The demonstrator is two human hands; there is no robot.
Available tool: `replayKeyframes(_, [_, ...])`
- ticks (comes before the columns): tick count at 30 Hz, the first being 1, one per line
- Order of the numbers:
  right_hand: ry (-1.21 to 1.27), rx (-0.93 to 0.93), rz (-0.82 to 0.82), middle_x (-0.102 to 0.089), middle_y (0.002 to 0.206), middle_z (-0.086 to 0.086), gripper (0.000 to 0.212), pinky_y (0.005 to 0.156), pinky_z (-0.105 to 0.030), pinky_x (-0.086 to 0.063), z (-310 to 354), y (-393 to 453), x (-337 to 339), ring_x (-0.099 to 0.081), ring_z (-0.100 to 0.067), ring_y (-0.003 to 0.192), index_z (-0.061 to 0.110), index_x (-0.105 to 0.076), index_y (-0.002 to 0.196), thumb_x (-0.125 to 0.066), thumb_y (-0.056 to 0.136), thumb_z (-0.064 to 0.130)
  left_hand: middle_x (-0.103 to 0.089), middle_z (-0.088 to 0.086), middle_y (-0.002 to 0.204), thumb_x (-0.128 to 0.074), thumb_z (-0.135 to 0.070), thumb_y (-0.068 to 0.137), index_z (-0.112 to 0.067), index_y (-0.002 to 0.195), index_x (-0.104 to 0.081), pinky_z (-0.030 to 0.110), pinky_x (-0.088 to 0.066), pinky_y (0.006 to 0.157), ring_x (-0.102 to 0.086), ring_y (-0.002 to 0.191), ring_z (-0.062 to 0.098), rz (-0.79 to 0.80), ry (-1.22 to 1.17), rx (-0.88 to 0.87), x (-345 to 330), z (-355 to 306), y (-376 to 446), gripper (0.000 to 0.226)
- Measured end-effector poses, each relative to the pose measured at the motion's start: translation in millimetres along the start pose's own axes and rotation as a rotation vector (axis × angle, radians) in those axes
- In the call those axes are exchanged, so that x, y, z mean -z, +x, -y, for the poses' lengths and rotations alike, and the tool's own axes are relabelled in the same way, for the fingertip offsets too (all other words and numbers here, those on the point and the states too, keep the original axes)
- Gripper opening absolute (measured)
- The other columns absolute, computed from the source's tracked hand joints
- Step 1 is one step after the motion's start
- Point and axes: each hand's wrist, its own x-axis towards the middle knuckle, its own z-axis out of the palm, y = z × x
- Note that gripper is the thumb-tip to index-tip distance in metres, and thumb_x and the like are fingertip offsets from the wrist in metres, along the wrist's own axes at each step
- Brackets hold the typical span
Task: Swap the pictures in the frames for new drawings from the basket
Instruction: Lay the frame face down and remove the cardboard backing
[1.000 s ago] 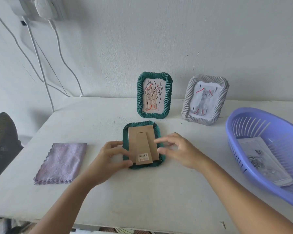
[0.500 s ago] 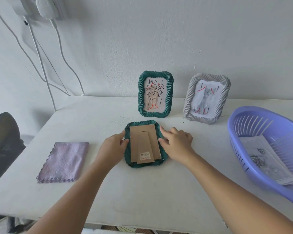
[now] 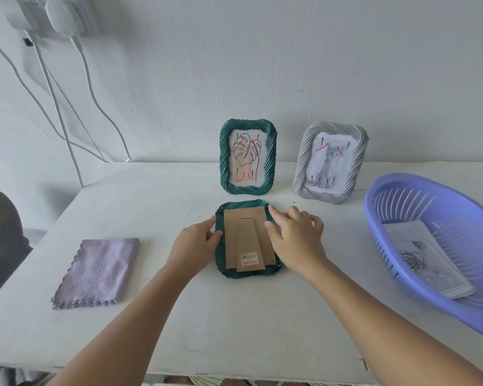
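Observation:
A green frame (image 3: 248,274) lies face down on the white table (image 3: 234,324), its brown cardboard back (image 3: 246,238) and folded stand facing up. My left hand (image 3: 193,246) holds the frame's left edge, thumb on the rim. My right hand (image 3: 296,238) rests on the right edge, fingers on the rim and the cardboard. Behind stand a second green frame (image 3: 248,157) with a leaf drawing and a grey frame (image 3: 331,162) with a cat picture. The purple basket (image 3: 441,190) at the right holds drawings (image 3: 424,257), a rose sketch on top.
A folded lilac cloth (image 3: 98,271) lies at the left of the table. White cables (image 3: 53,101) hang down the wall from plugs at the upper left. A dark chair back (image 3: 0,235) stands off the table's left edge.
Both hands moved from above the cardboard back out to the frame's left and right edges and settled there. The frame stayed in place.

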Motion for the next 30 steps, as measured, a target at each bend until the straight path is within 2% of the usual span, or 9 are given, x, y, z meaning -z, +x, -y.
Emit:
replayKeyframes(1, [0.005, 0.026, -0.012, -0.061, 0.112, 0.004, 0.046, 0.109, -0.049, -0.023, 7.2, -0.9, 2.5, -0.056, -0.024, 0.110, 0.036, -0.050, 0.145, -0.042, 0.102, 0.049, -0.066, -0.004, 0.074, -0.052, -0.028, 0.101, -0.034, 0.138, -0.058, 0.039, -0.054, 0.074, -0.061, 0.077, 0.021, -0.005, -0.002, -0.004, -0.8, 0.5, -0.1, 0.039])
replayKeyframes(3, [0.009, 0.067, 0.065, -0.063, 0.111, 0.006, 0.051, 0.111, -0.050, -0.022, 21.9, -1.8, 5.6, -0.057, -0.020, 0.111, 0.036, -0.047, 0.146, -0.035, 0.102, 0.057, -0.065, -0.004, 0.073, -0.052, -0.029, 0.101, -0.036, 0.137, -0.058, 0.039, -0.054, 0.073, -0.061, 0.077, 0.022, -0.014, -0.005, -0.007, -2.1, 1.1, -0.8, 0.038])
replayKeyframes(6, [-0.048, 0.094, 0.168, -0.062, 0.122, 0.004, 0.069, 0.111, -0.050, -0.020, 38.0, -3.2, 2.8, -0.056, -0.020, 0.118, 0.031, -0.041, 0.150, -0.029, 0.095, 0.071, -0.065, -0.004, 0.073, -0.053, -0.031, 0.101, -0.038, 0.140, -0.057, 0.037, -0.053, 0.073, -0.061, 0.077, 0.022, -0.023, -0.017, 0.000, -3.0, 3.1, -1.0, 0.040])
replayKeyframes(10, [-0.147, 0.087, 0.156, -0.063, 0.122, 0.001, 0.087, 0.102, -0.047, -0.029, 47.9, -3.7, -0.2, -0.059, -0.021, 0.114, 0.027, -0.039, 0.149, -0.031, 0.084, 0.084, -0.063, -0.002, 0.070, -0.054, -0.030, 0.100, -0.039, 0.135, -0.060, 0.038, -0.052, 0.071, -0.057, 0.072, 0.022, -0.029, -0.035, -0.006, -3.7, 4.0, -0.7, 0.037])
replayKeyframes(16, [-0.142, 0.031, 0.162, -0.065, 0.106, 0.000, 0.068, 0.084, -0.044, -0.030, 56.1, 0.6, 1.5, -0.062, -0.025, 0.099, 0.029, -0.051, 0.136, -0.044, 0.083, 0.071, -0.064, 0.002, 0.070, -0.053, -0.030, 0.100, -0.041, 0.136, -0.059, 0.038, -0.052, 0.070, -0.057, 0.071, 0.022, -0.043, -0.027, -0.009, -5.4, 5.3, -1.0, 0.038])
replayKeyframes(22, [-0.074, 0.007, 0.083, -0.064, 0.092, 0.006, 0.058, 0.083, -0.042, -0.035, 53.4, 0.5, -0.1, -0.061, -0.021, 0.093, 0.031, -0.054, 0.121, -0.045, 0.078, 0.069, -0.066, 0.005, 0.072, -0.053, -0.030, 0.100, -0.041, 0.134, -0.061, 0.040, -0.052, 0.071, -0.060, 0.076, 0.027, -0.048, -0.029, 0.008, -5.5, 3.8, -0.8, 0.036])
replayKeyframes(30, [-0.085, 0.017, 0.080, -0.065, 0.098, 0.003, 0.060, 0.085, -0.043, -0.035, 54.0, -0.1, -0.4, -0.062, -0.022, 0.095, 0.031, -0.060, 0.123, -0.045, 0.079, 0.069, -0.066, 0.005, 0.071, -0.054, -0.029, 0.100, -0.038, 0.134, -0.061, 0.039, -0.052, 0.071, -0.061, 0.076, 0.027, -0.048, -0.045, 0.015, -4.8, 1.9, -2.1, 0.036])
